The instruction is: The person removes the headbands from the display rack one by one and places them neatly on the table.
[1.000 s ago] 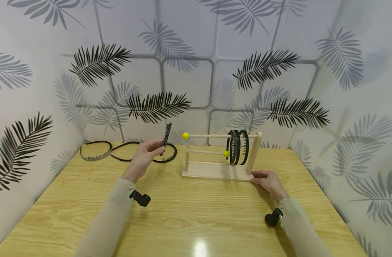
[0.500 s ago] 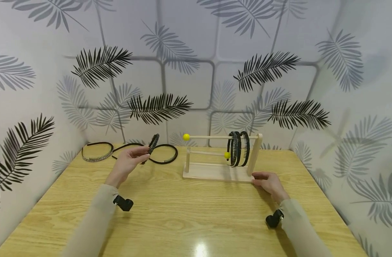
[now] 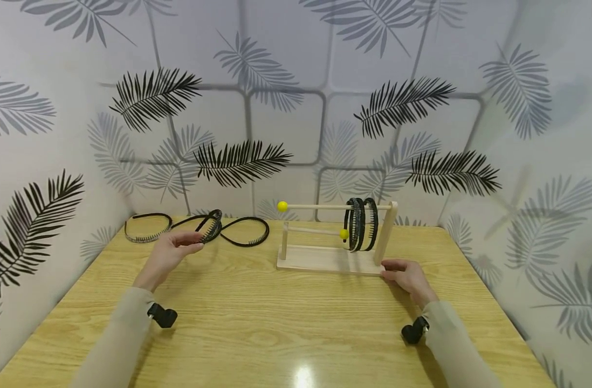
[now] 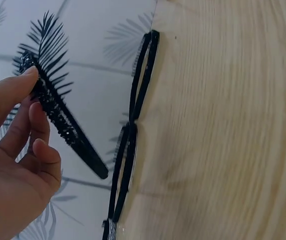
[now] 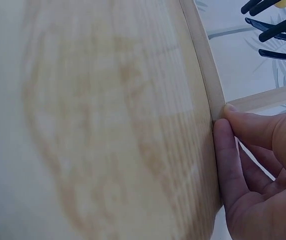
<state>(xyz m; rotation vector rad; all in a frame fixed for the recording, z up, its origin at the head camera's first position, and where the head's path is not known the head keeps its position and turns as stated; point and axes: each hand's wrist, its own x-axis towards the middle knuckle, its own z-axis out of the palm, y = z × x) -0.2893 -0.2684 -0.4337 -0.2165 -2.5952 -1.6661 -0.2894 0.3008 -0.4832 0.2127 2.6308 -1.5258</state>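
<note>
My left hand (image 3: 167, 256) pinches a black toothed headband (image 4: 65, 122) between thumb and fingers; its outer face glitters in the left wrist view. The headband is in front of other headbands at the table's back left, and in the head view it overlaps them. My right hand (image 3: 408, 277) grips the right front corner of a wooden rack's base (image 3: 320, 260), thumb and forefinger at the edge in the right wrist view. Several dark headbands (image 3: 356, 226) hang near the right end of the rack's upper rod (image 3: 315, 207).
A headband with a grey toothed part (image 3: 145, 238) lies at the far left, and a black headband (image 3: 249, 243) lies left of the rack. The rack's rods end in yellow balls (image 3: 282, 206). A patterned wall (image 3: 286, 134) stands behind the table (image 3: 257, 323).
My left hand has moved left and slightly down with the headband, away from the rack towards the lying headbands. My right hand has stayed at the rack's base.
</note>
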